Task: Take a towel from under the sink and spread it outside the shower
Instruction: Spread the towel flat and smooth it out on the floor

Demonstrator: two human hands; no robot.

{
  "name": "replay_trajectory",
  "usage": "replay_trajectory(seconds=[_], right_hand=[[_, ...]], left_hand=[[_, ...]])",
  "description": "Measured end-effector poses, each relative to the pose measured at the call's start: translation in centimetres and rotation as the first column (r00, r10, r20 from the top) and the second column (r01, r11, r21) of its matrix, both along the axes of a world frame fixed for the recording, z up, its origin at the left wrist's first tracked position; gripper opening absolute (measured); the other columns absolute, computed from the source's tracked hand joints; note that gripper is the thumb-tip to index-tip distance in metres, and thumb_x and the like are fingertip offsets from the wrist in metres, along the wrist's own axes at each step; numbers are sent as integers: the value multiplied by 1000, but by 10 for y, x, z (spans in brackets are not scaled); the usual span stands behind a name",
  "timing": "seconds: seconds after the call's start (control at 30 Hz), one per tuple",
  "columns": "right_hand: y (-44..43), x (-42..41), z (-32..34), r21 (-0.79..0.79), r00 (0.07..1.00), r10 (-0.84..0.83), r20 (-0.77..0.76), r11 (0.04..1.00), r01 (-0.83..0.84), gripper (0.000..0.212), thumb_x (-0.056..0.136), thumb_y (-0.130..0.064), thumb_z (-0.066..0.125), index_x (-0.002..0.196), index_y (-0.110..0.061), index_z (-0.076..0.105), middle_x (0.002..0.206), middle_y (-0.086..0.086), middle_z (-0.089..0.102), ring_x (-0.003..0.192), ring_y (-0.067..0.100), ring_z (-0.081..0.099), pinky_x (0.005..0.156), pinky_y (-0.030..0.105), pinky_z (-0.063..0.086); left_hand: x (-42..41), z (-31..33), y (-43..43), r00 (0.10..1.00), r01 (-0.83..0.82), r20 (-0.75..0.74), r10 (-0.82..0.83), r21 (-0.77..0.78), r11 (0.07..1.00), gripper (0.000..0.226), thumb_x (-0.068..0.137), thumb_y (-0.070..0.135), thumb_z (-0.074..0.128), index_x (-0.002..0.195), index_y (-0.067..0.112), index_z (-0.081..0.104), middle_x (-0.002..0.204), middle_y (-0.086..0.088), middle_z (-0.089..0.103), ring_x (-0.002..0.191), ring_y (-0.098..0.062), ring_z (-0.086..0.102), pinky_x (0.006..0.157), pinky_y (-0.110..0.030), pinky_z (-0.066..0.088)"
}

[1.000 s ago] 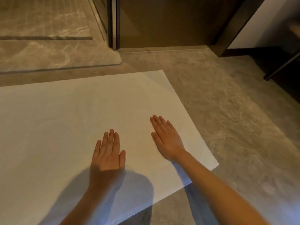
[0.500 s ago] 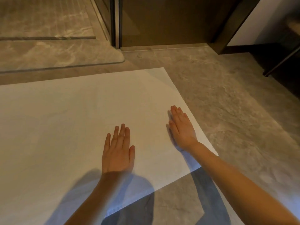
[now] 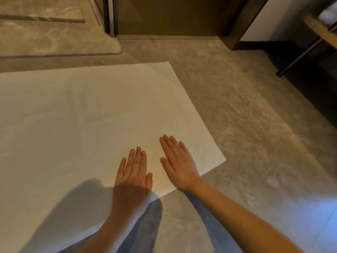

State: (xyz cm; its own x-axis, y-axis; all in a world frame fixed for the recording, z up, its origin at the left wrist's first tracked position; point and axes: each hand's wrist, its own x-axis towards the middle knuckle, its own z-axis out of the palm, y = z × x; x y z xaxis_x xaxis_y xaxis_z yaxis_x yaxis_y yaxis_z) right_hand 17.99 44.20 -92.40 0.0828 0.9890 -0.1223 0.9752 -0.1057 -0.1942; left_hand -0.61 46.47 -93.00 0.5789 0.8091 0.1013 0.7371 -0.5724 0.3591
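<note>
A large white towel (image 3: pixel 82 115) lies spread flat on the grey stone floor, just in front of the raised shower threshold (image 3: pixel 60 52) at the top left. Its far right corner is folded over a little. My left hand (image 3: pixel 133 176) rests palm down on the towel near its front edge, fingers straight and together. Close beside it, my right hand (image 3: pixel 177 163) also lies flat on the towel, near the right front corner. Neither hand holds anything.
The shower's glass door frame (image 3: pixel 109 15) stands at the top centre, with a dark wooden wall panel (image 3: pixel 173 15) to its right. A dark vanity with a metal leg (image 3: pixel 302 52) occupies the far right. Bare stone floor (image 3: pixel 246 125) lies right of the towel.
My right hand slid out toward the towel's right edge, then came back left and now lies close to my left hand. The left hand stayed flat on the towel.
</note>
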Motion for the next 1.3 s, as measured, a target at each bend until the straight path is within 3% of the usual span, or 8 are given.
replay_trajectory(seconds=[0.33,0.57,0.73,1.1,1.3], right_hand=[[-16,5,-2,36,993,-113,-36,993,115,59,101,-48,8,156,-26,0,161,-10,-4,148,5,-9,118,26,-11],[-20,41,-4,52,976,-219,-20,974,219,60,101,-48,12,156,-27,1,160,-13,-2,144,1,-8,118,25,-7],[-33,80,4,76,945,-327,-22,942,327,56,104,-37,23,156,-17,13,162,-1,13,149,15,6,121,32,5],[-22,71,3,103,929,-367,-41,924,369,60,100,-44,20,154,-17,20,161,3,19,149,20,11,120,33,5],[-18,66,4,104,951,-305,-58,945,310,56,102,-41,24,154,-21,22,161,-1,19,149,17,12,120,32,7]], left_hand=[[-4,-9,-3,1000,6,-8,-6,-17,1000,58,99,30,28,149,0,25,156,-18,23,145,-32,22,115,-53,28],[-6,-6,-5,999,23,38,-23,-6,1000,56,99,25,31,148,-1,26,157,-18,23,146,-31,20,116,-51,25],[-6,-6,-7,999,23,45,-23,-12,1000,55,100,26,30,149,0,23,158,-17,19,147,-30,15,116,-51,24],[-2,-4,-3,992,-10,-127,2,-62,998,64,98,38,4,152,4,7,161,-12,1,148,-28,-1,121,-46,7],[0,1,-1,988,3,-154,-17,-91,996,66,96,39,4,151,4,14,160,-14,10,148,-30,10,120,-46,12]])
